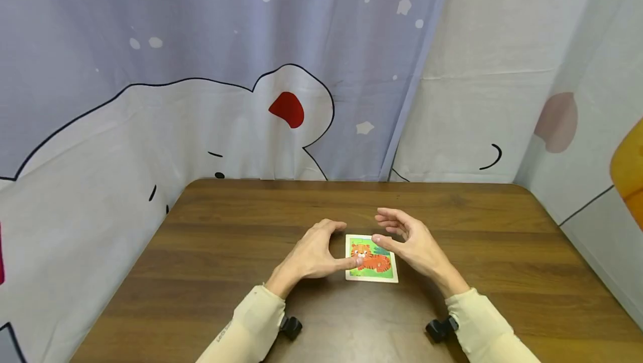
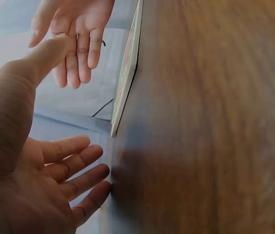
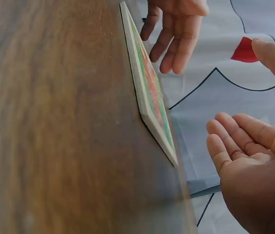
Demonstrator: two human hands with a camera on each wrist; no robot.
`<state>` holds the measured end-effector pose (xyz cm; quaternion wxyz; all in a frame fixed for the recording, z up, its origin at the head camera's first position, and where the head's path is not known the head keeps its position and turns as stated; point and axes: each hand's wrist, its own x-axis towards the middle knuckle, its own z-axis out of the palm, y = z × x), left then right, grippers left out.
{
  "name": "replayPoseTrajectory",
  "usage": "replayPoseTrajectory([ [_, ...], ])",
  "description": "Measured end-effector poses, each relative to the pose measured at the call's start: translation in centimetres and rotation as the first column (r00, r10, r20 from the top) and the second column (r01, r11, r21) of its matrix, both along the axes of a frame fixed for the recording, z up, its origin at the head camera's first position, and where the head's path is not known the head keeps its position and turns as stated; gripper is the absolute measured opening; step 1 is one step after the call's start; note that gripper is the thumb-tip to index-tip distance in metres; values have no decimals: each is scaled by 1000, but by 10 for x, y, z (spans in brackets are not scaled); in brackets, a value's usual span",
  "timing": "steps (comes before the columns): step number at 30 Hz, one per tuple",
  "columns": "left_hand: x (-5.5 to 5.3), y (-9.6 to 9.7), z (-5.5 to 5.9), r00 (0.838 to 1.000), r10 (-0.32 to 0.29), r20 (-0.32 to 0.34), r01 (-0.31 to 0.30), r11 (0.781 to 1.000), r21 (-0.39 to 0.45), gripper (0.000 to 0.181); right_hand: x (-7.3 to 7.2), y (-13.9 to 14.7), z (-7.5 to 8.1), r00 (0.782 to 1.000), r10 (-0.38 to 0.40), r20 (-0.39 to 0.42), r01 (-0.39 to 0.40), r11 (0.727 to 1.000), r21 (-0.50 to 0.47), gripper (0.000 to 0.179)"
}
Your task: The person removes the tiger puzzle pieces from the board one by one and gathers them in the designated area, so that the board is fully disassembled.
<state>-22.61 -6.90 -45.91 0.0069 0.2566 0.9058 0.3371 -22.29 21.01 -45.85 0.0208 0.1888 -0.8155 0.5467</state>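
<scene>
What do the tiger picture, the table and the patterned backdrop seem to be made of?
Tiger picture: probably a wooden board, its pale rim and thick edge suggest, with a printed face.
Table: wood or wood-look laminate, brown and streaked with grain, faintly glossy where light reflects.
Backdrop: likely matt printed fabric, since it hangs in soft folds.

Head view: fairly bright, soft even light; curtain (image 1: 201,22) reads clear. Pale glare on tabletop (image 1: 361,324) at 6 o'clock, faint soft shadows near left hand (image 1: 313,252) and right hand (image 1: 419,248). Lettering on sleeve (image 1: 251,318) at 7 o'clock too small to read. Wrist views dimmer, softer. Left wrist: washed-out patch at 10 o'clock, dark shadow at 6, wood grain blurred at 4. Right wrist: tabletop smeary at 7 o'clock, print on picture panel (image 3: 152,90) fuzzy.
</scene>
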Motion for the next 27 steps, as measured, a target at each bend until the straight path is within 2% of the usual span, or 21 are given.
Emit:
replayPoseTrajectory([
  [9, -5, 2, -5, 998, -38, -57, 37, 999, -13, 80, -5, 0, -8, 1000, 21, 16, -21, 1000, 5, 63],
  [19, -5, 1, -9, 999, -4, -40, 2, 998, -61, 80, -11, -2, -19, 998, 68, 17, -68, 998, -11, 59],
  [27, -4, 6, -9, 999, 11, -48, -16, 994, -107, 84, -10, -5, -22, 996, 80, 48, -82, 996, 34, 56],
])
